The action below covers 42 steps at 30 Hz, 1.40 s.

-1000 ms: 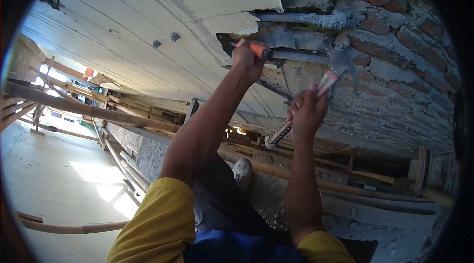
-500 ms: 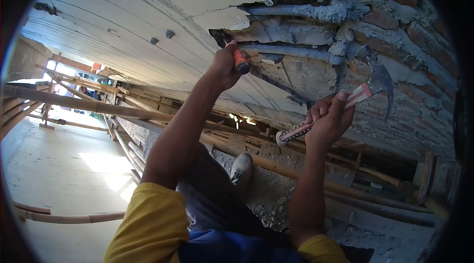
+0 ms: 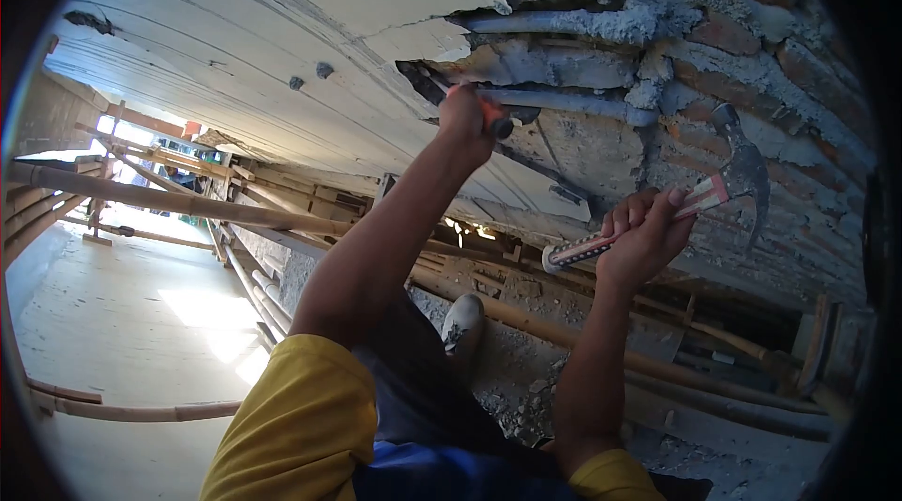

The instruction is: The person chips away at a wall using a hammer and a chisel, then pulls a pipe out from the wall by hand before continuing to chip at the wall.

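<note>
My left hand (image 3: 462, 125) is wrapped round an orange-handled chisel (image 3: 493, 113) with a dark butt end. The chisel's metal shaft points up and left into the broken edge of the plaster, where its tip is hard to make out. Two grey pipes (image 3: 573, 104) run through the opened wall beside that hand. My right hand (image 3: 644, 242) grips a claw hammer (image 3: 744, 172) by its pale, red-trimmed handle. The hammer's head is up and right of the hand, in front of the exposed brick (image 3: 799, 177), and apart from the chisel.
White plaster (image 3: 282, 22) covers the wall on the left. Bamboo poles (image 3: 188, 203) cross on the left and below my arms. Rubble (image 3: 517, 402) lies near my shoe (image 3: 462, 320). Sunlight falls on the pale surface (image 3: 122, 313) at lower left.
My left hand and the chisel have shifted right, showing more of the shaft at the plaster edge. My right hand has moved slightly right with the hammer, whose head has tilted a little.
</note>
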{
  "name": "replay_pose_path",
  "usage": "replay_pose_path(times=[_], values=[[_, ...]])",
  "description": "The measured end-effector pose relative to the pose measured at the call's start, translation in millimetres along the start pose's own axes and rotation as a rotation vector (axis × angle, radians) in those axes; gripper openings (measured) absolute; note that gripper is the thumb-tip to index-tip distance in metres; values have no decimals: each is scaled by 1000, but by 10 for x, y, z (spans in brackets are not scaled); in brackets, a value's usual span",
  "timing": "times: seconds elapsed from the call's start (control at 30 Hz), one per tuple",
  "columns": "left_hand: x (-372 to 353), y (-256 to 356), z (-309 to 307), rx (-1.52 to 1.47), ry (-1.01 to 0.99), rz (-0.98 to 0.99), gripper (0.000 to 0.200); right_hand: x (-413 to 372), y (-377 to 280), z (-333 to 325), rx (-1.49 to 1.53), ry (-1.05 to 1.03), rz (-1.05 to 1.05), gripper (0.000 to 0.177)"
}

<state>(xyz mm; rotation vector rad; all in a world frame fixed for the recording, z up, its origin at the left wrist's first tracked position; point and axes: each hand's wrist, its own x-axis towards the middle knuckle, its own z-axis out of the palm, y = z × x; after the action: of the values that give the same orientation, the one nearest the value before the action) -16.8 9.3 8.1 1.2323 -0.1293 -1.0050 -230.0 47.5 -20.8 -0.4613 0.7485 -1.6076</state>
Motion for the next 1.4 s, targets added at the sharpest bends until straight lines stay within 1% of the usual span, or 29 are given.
replay_pose_path(times=[0.03,0.1,0.17,0.27,0.3,0.4,0.43,0.5,0.53,0.57,0.63,0.67,0.7,0.73,0.77,0.8,0.83,0.87,0.93,1.0,1.03,1.07,1.1,1.13,1.2,1.23,1.33,1.37,1.4], values=[[-152,-29,-12,-4,47,-27,14,1,4,-6,9,-12,-21,31],[-655,92,-92,-263,-253,-537,15,-1,42,-20,29,-35,-57,28],[-1144,227,-33,-493,-233,-848,17,-7,62,8,22,-65,-91,27],[-1455,507,-126,-496,-415,-776,18,-9,137,49,-65,-150,-221,29],[-1520,648,-154,-510,-426,-699,18,-23,170,70,-107,-186,-278,31],[-1624,1117,-410,-549,-546,-484,17,-161,270,245,5,-432,-252,38],[-1651,1268,-563,-530,-619,-385,22,-187,342,246,49,-593,-184,49],[-1761,1519,-874,-362,-597,-81,39,-294,455,283,33,-624,-143,48],[-1790,1612,-1067,-306,-577,68,41,-344,497,329,23,-644,-120,47],[-1836,1693,-1261,-228,-467,245,41,-417,526,398,-39,-537,-135,43],[-1829,1922,-1790,-32,-270,554,34,-462,743,503,-54,-433,-191,41],[-1850,2025,-1974,131,4,744,29,-493,843,548,-64,-379,-218,40],[-1859,2131,-2124,189,244,844,28,-532,910,632,-47,-377,-214,39],[-1904,2268,-2283,218,446,839,29,-595,981,729,-33,-374,-209,37],[-1845,2474,-2744,226,448,890,30,-651,1057,824,-18,-372,-205,36],[-1818,2596,-2974,320,489,1026,29,-700,1139,921,-12,-343,-204,37],[-1810,2679,-3102,409,590,1118,31,-747,1226,1019,-5,-314,-202,38],[-1798,2883,-3557,515,664,1129,35,-785,1312,1111,3,-286,-204,38],[-1733,3036,-3771,499,882,1191,45,-837,1515,1282,-22,-238,-186,37],[-1655,3297,-4324,626,1025,1269,44,-882,1701,1471,-21,-174,-155,37],[-1658,3402,-4568,624,1087,1215,43,-876,1804,1560,-47,-156,-170,36],[-1635,3481,-4715,620,1149,1162,43,-861,1921,1672,-54,-133,-148,36],[-1574,3472,-4689,638,1215,1233,46,-870,2049,1775,-64,-109,-120,36],[-1551,3534,-4833,606,1193,1236,44,-905,2175,1860,-77,-83,-92,35],[-1447,3655,-5146,476,1120,1220,43,-1024,2454,2046,-2,-107,90,35],[-1398,3767,-5448,453,1074,1193,38,-1069,2564,2125,38,-118,181,34],[-1221,3979,-5871,506,918,1208,43,-1120,2571,2390,74,16,276,31],[-1136,3981,-5789,479,912,1221,52,-1134,2546,2429,54,19,276,29],[-1057,4022,-5813,452,881,1194,53,-1144,2526,2456,35,-5,266,29]])
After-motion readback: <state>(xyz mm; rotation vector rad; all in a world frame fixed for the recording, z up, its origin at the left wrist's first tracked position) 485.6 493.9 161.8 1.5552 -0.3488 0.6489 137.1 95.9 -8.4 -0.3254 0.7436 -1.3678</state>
